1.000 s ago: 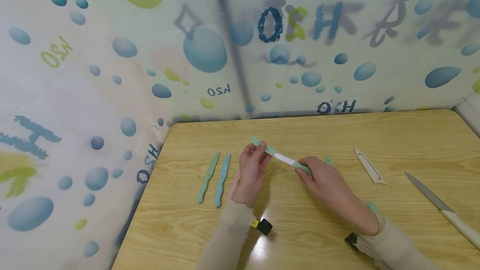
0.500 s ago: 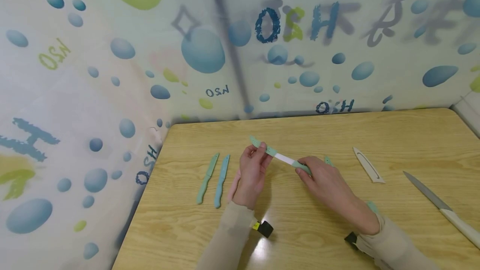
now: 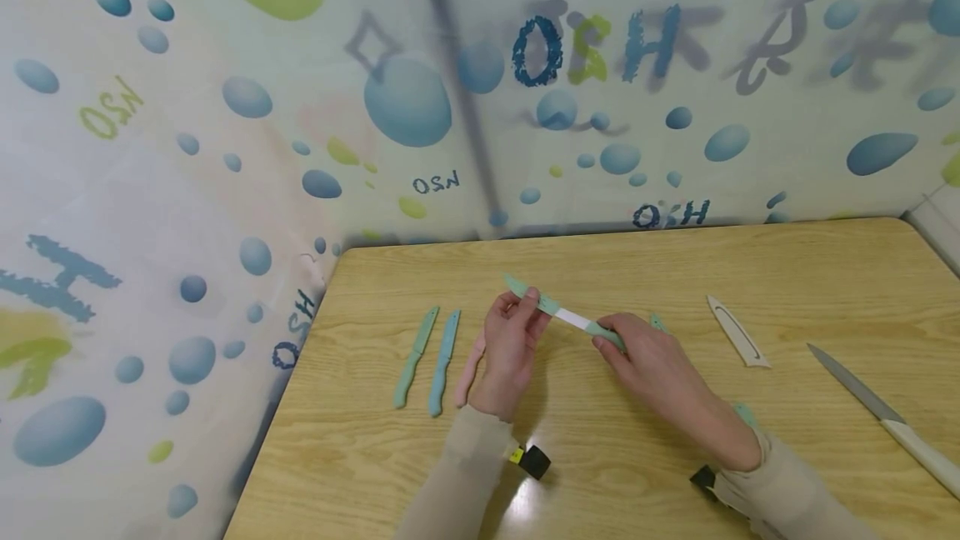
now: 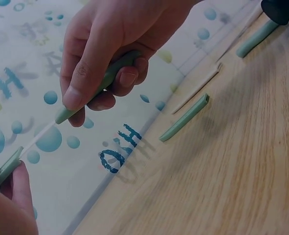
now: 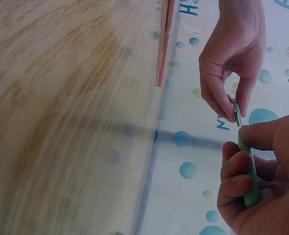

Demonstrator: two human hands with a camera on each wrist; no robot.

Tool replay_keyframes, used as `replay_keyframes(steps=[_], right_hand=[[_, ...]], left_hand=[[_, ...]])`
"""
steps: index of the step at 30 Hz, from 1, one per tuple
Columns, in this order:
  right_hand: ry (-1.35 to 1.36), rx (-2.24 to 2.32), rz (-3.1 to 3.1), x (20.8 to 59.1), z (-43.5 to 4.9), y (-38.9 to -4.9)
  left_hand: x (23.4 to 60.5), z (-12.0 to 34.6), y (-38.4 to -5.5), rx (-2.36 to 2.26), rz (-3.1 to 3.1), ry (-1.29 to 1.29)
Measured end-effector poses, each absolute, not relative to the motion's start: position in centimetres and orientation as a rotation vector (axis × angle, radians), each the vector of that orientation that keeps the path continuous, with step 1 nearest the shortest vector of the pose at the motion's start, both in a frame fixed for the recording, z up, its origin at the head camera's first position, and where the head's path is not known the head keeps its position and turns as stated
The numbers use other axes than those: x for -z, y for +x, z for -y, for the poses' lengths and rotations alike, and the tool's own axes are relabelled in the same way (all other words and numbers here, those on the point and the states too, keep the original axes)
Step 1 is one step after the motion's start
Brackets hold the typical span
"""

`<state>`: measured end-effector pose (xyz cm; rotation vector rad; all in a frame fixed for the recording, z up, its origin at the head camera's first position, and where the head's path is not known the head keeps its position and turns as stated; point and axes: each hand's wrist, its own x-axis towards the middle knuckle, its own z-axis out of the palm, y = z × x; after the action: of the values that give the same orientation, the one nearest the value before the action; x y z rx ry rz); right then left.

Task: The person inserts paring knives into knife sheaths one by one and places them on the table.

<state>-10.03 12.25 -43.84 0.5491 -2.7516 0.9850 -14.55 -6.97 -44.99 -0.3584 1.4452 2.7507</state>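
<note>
My left hand (image 3: 512,348) pinches a light green blade sheath (image 3: 517,284) between thumb and fingers in the head view. The fingers of my right hand (image 3: 652,365) curl round the green handle of a knife (image 3: 606,335). Its white blade runs into the sheath, with a short stretch bare between the two hands. Both are held above the table. The left wrist view shows the right hand's grip on the handle (image 4: 117,68), with the sheath (image 4: 10,166) at lower left. In the right wrist view the left hand (image 5: 234,58) pinches the sheath from above.
Green (image 3: 412,365), blue (image 3: 441,373) and pink (image 3: 470,369) knives lie left on the wooden table (image 3: 600,473). A white sheath (image 3: 738,333) and large white-handled knife (image 3: 862,394) lie right. Two green pieces (image 3: 657,322) are partly hidden by the right arm.
The left hand has shifted slightly right with the sheath, toward the handle. A little less blade shows, and more of the pink knife is visible. The right hand stays nearly still.
</note>
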Motion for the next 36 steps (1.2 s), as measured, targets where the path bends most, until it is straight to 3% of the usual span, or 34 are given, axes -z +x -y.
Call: replay_keyframes(steps=[36], right_hand=[[0.582, -0.945, 2.789, 44.0, -12.4, -10.1]], left_hand=[[45.7, 5.2, -13.9, -2.739, -1.483, -0.369]])
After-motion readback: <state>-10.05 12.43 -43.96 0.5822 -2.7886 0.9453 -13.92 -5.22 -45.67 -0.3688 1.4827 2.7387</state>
